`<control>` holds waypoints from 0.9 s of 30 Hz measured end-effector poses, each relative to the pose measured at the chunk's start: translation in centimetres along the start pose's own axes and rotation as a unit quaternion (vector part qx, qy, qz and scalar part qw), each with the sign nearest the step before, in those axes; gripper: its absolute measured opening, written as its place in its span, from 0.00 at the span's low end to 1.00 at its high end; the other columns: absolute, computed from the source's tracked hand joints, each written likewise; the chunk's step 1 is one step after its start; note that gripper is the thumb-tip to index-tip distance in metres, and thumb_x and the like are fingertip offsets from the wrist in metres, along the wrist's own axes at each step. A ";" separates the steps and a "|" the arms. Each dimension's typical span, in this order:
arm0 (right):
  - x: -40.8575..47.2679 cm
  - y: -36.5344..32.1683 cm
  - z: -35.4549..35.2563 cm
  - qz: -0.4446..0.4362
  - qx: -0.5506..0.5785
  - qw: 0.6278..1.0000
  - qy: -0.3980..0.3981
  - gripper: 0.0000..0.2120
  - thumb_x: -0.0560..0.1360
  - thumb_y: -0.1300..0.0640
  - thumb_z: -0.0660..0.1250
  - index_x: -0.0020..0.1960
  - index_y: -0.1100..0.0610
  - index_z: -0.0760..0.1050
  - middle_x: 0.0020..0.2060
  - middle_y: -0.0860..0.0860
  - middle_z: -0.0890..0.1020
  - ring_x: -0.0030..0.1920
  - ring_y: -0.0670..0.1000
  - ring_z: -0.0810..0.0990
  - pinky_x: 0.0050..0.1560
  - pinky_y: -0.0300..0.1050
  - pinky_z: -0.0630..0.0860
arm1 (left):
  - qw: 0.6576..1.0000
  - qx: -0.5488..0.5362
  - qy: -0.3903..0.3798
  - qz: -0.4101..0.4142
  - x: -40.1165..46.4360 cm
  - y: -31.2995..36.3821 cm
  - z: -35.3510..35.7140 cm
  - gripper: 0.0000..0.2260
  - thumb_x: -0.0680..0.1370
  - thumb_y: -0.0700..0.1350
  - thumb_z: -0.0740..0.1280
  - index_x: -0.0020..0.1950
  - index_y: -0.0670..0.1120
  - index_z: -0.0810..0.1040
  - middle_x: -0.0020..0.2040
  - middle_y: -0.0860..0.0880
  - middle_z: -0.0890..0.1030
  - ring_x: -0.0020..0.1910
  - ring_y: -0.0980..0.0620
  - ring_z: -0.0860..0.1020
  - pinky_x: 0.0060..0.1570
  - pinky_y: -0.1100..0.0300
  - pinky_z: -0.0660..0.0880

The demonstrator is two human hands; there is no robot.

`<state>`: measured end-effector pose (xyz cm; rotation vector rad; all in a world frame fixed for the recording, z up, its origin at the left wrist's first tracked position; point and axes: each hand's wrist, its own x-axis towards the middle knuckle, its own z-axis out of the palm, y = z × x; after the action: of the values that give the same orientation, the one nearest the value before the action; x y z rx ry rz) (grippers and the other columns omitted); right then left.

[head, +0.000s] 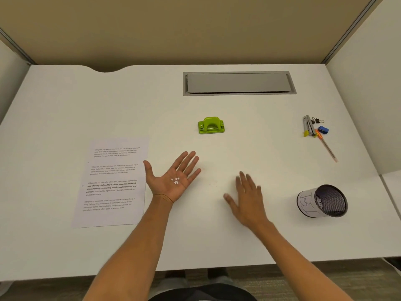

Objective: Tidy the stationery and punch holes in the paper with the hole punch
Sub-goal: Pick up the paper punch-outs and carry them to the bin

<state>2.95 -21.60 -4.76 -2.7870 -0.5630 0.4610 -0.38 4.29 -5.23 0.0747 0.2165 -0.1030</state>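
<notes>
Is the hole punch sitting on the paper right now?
No, the green hole punch stands on the bare desk, apart from the paper.

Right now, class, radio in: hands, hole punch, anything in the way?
Left hand open, palm up, carrying paper dots. Right hand open, palm down. Hole punch untouched beyond them. Nothing in the way.
</notes>
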 end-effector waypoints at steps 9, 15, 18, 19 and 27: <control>0.6 -3.3 5.4 -0.022 -0.070 0.997 -0.038 0.42 0.75 0.27 0.38 0.80 0.52 0.40 0.79 0.56 0.38 0.79 0.56 0.34 0.72 0.72 0.34 | 0.999 0.008 0.012 0.036 -1.1 0.7 -0.8 0.52 0.68 0.74 0.66 0.78 0.37 0.59 0.78 0.36 0.61 0.77 0.35 0.60 0.76 0.34 0.54; 5.1 -4.4 4.4 -0.052 -0.023 0.998 0.014 0.41 0.75 0.27 0.45 0.80 0.51 0.47 0.80 0.54 0.42 0.80 0.55 0.43 0.74 0.68 0.44 | 0.999 0.009 0.004 0.048 -2.0 0.8 -1.0 0.52 0.68 0.75 0.64 0.78 0.37 0.59 0.79 0.37 0.60 0.78 0.36 0.58 0.76 0.35 0.52; 7.6 -1.8 2.7 -0.033 -0.005 0.999 0.036 0.42 0.74 0.27 0.49 0.79 0.51 0.52 0.80 0.53 0.47 0.79 0.55 0.49 0.73 0.66 0.50 | 0.999 0.004 0.013 0.050 -2.2 0.7 -0.8 0.53 0.68 0.74 0.65 0.79 0.38 0.57 0.79 0.37 0.60 0.78 0.36 0.59 0.76 0.35 0.52; 8.3 -0.9 2.3 -0.030 -0.020 0.999 0.021 0.42 0.73 0.27 0.49 0.79 0.49 0.51 0.80 0.53 0.45 0.79 0.55 0.47 0.73 0.67 0.48 | 0.999 0.005 0.016 0.048 -2.3 0.6 -0.7 0.53 0.68 0.74 0.66 0.79 0.38 0.57 0.79 0.37 0.61 0.78 0.35 0.59 0.76 0.35 0.52; 10.7 0.8 2.0 -0.179 -0.132 0.974 -0.035 0.37 0.75 0.26 0.42 0.79 0.40 0.41 0.80 0.54 0.38 0.79 0.59 0.42 0.72 0.71 0.46 | 0.999 0.002 0.026 0.044 -2.2 -0.1 -0.5 0.53 0.68 0.74 0.66 0.78 0.38 0.58 0.78 0.36 0.62 0.77 0.35 0.60 0.76 0.35 0.53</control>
<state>11.85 -17.53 -9.57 -2.8237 -1.1970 0.4309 -2.60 4.46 -5.27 0.0909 0.2646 -0.0140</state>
